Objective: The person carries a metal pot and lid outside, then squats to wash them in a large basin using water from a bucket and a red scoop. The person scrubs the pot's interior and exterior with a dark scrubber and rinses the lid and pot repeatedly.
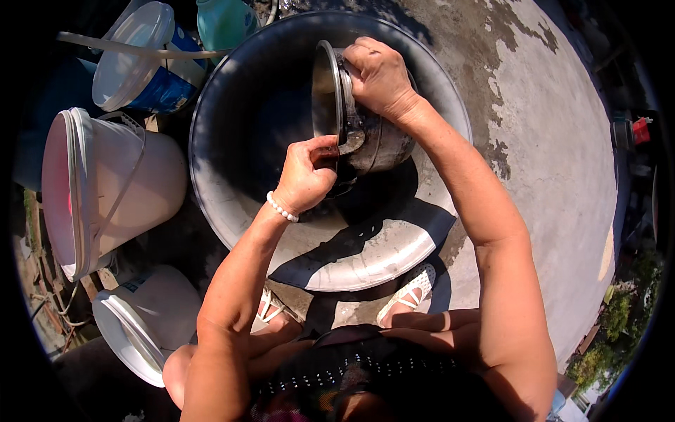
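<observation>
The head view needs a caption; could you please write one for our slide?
Left hand and right hand on a tilted dark pot, over a wide grey basin in bright sunlight.

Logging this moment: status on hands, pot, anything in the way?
Right hand gripping pot at far side; left hand at its near rim. Pot tipped sideways over grey basin. No obstruction seen; buckets sit left of basin.

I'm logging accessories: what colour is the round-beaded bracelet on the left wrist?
The beaded bracelet is white, clearest in the head view.

Left hand (307, 174) and right hand (380, 77) hold a pot (378, 145).
</observation>
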### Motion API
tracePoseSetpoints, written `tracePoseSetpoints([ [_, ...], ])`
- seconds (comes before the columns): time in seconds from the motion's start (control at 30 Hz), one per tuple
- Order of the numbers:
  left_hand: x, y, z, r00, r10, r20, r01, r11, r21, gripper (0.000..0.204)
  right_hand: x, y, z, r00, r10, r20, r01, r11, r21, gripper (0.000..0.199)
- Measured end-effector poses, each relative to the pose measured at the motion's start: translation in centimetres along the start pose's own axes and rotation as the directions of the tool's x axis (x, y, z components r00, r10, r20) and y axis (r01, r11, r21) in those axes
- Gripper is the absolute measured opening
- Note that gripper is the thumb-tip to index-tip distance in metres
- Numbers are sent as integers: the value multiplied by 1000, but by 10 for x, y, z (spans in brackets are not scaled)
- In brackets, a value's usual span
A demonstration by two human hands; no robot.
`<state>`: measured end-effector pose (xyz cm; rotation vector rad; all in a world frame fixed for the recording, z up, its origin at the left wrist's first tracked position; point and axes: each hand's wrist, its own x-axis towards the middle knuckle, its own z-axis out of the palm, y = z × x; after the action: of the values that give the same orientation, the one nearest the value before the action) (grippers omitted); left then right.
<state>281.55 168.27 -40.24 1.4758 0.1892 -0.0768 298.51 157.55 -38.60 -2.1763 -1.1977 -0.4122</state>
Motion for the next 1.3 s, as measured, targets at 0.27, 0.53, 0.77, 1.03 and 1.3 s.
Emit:
tracePoseSetpoints([
  [0.27,-8,-3,-2,998,-54,-39,56,996,66,46,-49,-41,-18,997,-57,43,49,984,171,8],
  [0.53,-4,-6,18,1000,12,-23,-9,991,137,46,32,31,12,868,460,187,-430,884,-181,10],
  [0.77,-14,-8,-1,990,-74,-119,82,995,64,44,-92,-31,-24,997,53,-49,-51,998,38,11],
  [1.03,-7,-10,5,998,6,-58,1,994,108,48,-9,17,-5,951,307,-28,-308,951,-11,10],
  [1.3,-7,-11,8,997,48,-54,-38,984,174,48,-16,13,1,967,224,-123,-234,970,-72,11],
])
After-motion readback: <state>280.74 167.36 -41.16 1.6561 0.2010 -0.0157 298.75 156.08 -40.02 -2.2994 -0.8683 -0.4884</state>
